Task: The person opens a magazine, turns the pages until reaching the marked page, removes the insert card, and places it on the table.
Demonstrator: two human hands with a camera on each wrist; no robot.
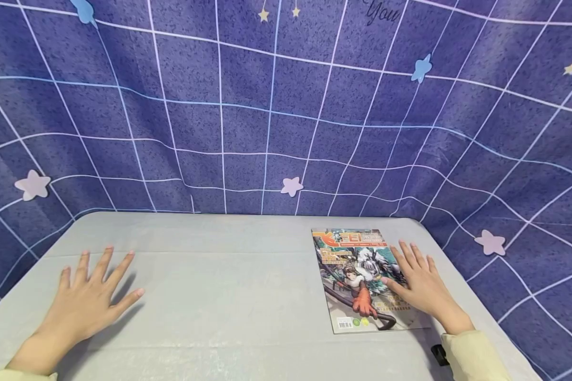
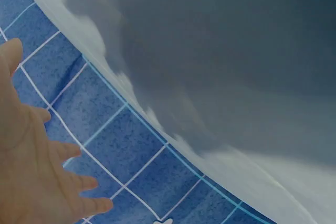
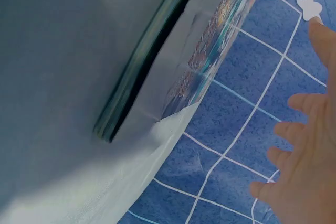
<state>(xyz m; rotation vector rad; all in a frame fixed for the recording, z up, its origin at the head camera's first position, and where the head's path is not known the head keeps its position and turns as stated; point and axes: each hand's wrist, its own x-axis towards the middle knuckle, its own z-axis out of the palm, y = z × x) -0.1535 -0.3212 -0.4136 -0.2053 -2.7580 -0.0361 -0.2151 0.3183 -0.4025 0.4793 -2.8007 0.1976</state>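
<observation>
A magazine (image 1: 362,286) with a colourful illustrated cover lies at the right of the table. Over its right edge the right hand (image 1: 421,286) is held with fingers spread, holding nothing; the right wrist view shows this hand (image 3: 310,150) beside the magazine's edge (image 3: 147,56). At the table's left side, the left hand (image 1: 86,301) hovers palm down above its own shadow, fingers spread and holding nothing. Its palm and fingers (image 2: 47,166) show at the left of the left wrist view.
The pale grey covered table (image 1: 219,296) has rounded far corners. Behind and beside it hangs a blue-purple curtain (image 1: 248,127) with a grid and stars. A small black object (image 1: 439,355) shows near the right sleeve.
</observation>
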